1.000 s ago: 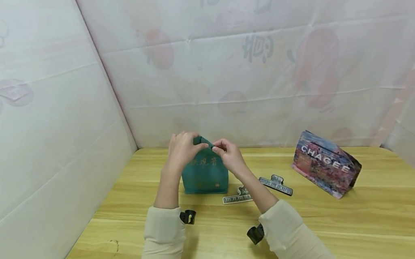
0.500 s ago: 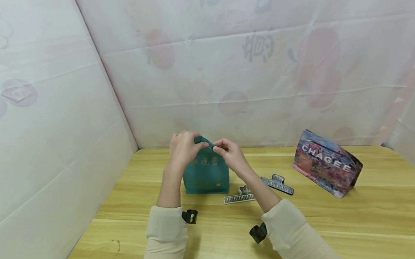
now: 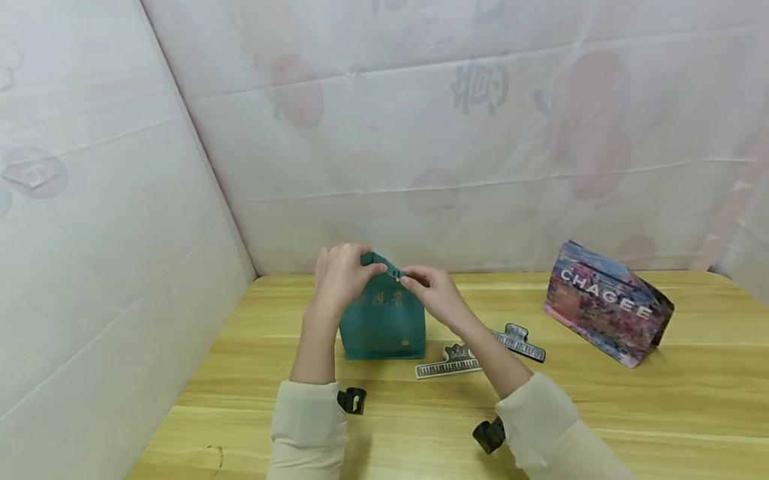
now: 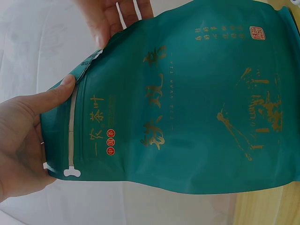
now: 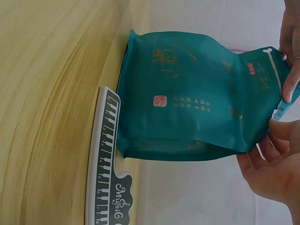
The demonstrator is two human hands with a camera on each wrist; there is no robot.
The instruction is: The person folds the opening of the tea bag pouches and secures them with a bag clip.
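Note:
A green tea bag (image 3: 383, 327) with gold lettering stands upright on the table. My left hand (image 3: 340, 277) grips its top edge, thumb in front, just above a white tear strip (image 4: 71, 136) in the left wrist view. At the bag's upper right corner, my right hand (image 3: 437, 292) pinches the edge between thumb and fingers. Between the two hands the top is partly folded over, showing a small printed band (image 4: 89, 63). In the right wrist view the right fingers (image 5: 262, 157) lie behind the bag's side.
A white-edged clip with a piano-key pattern (image 3: 445, 368) lies right in front of the bag. Partly behind the right forearm is a dark-edged one (image 3: 520, 344). Farther right, a colourful CHAGEE bag (image 3: 603, 306) leans on the wooden table (image 3: 236, 417). Fabric walls enclose the back and sides.
My right hand has shifted slightly right and down along the bag's top edge, uncovering more of the folded band. The left hand keeps its grip, nearly still.

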